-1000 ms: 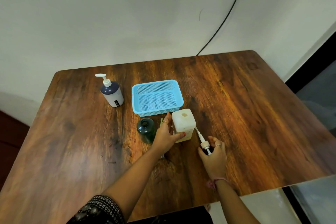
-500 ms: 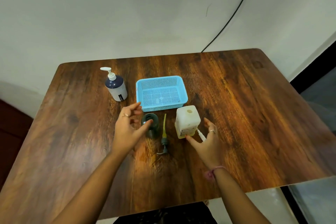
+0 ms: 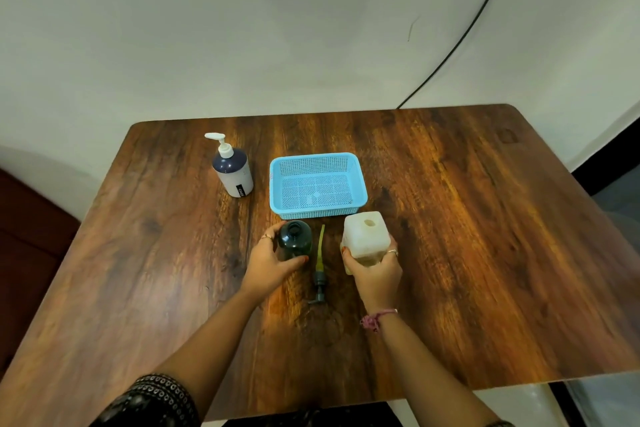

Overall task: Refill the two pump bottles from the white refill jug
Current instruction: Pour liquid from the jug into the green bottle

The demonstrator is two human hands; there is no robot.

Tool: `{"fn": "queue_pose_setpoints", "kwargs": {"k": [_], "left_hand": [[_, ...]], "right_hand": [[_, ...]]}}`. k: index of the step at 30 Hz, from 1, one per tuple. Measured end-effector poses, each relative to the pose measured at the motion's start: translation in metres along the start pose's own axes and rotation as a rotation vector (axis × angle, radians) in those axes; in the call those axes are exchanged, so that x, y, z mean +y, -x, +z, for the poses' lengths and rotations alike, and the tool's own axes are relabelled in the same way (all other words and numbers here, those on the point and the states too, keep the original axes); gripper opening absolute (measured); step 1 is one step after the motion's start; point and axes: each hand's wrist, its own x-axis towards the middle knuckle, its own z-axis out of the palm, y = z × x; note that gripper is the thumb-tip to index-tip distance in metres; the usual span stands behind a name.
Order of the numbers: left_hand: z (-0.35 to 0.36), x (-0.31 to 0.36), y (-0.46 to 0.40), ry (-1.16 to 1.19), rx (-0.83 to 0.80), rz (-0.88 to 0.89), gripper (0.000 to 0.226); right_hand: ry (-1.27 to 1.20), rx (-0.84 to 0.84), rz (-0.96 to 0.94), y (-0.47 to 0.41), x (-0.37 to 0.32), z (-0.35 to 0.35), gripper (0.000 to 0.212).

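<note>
Both our hands grip mid-table: left hand (image 3: 268, 265) curls round the open dark green bottle (image 3: 295, 240), right hand (image 3: 375, 274) clasps the white jug (image 3: 364, 236); the second pump bottle (image 3: 231, 168) stands toward the far-left corner.

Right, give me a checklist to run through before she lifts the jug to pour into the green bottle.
1. Green bottle open, pump off: ok; its pump lies on the table beside it.
2. Left hand steadying the green bottle: ok.
3. Right hand has a grip on the white jug: ok.
4. Jug mouth uncapped: ok, a hole shows on top.
5. Liquid left in the jug: cannot tell.
6. Other pump bottle opened: not ok, its pump is on.
</note>
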Motion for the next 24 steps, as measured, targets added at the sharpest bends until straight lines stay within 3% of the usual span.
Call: {"fn": "queue_pose_setpoints", "kwargs": {"k": [6,10,17,24], "left_hand": [[0.000,0.023,-0.003,0.054,0.064,0.030,0.070],[-0.008,0.058,-0.006,0.110,0.112,0.104,0.078],[-0.015,0.130,-0.020,0.135,0.163,0.217,0.066],[-0.017,0.193,-0.038,0.181,0.239,0.292,0.071]], "right_hand": [[0.058,0.032,-0.023,-0.008,-0.010,-0.004,0.072],[0.031,0.030,-0.076,-0.016,-0.027,-0.016,0.073],[0.079,0.002,-0.275,-0.062,-0.089,-0.044,0.072],[0.131,0.003,-0.469,-0.113,-0.160,-0.070,0.069]]}}
